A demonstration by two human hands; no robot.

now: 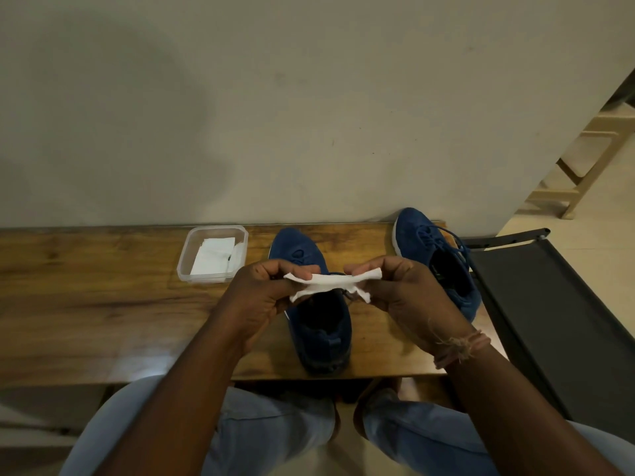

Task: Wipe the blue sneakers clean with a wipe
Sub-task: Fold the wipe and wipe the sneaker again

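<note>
Two blue sneakers stand on a wooden table (86, 286), toes toward the wall. The nearer sneaker (319, 324) is in the middle, the other sneaker (436, 255) sits at the right with loose laces. A white wipe (326, 285) is stretched in the air above the nearer sneaker. My left hand (261, 297) pinches its left end and my right hand (402, 290) pinches its right end. The hands hide the middle sneaker's lacing.
A clear plastic container (185, 255) holding folded white wipes (213, 257) stands left of the sneakers near the wall. A dark chair (549, 310) is right of the table. My knees in jeans are below the table's front edge. A pale wooden frame (584, 166) stands far right.
</note>
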